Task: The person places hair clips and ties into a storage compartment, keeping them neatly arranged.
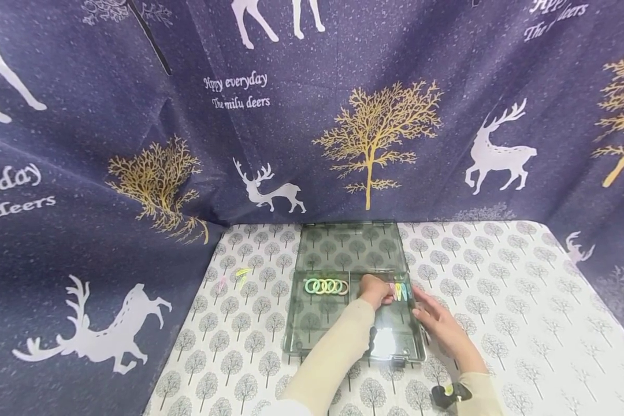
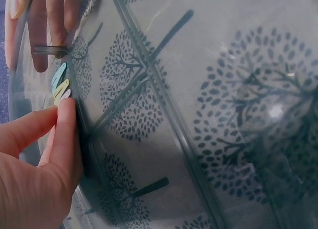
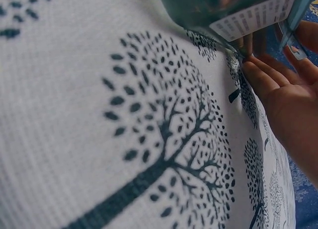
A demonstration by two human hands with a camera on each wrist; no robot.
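Note:
A see-through dark green plastic box lies on the table with its lid folded back. My left hand reaches into the right compartment, where its thumb and fingers pinch a pale pink snap hair clip. Right beside that clip stand a yellow hair clip and a blue hair clip, along the right wall. Outside this wall, my right hand rests against the box with its fingers extended. Overlapping pastel rings lie in a row in the left compartment.
Left of the box, a yellow hair clip and a pink hair clip lie on the tree-print tablecloth. A dark blue deer-print curtain hangs behind the table. A divider splits the box.

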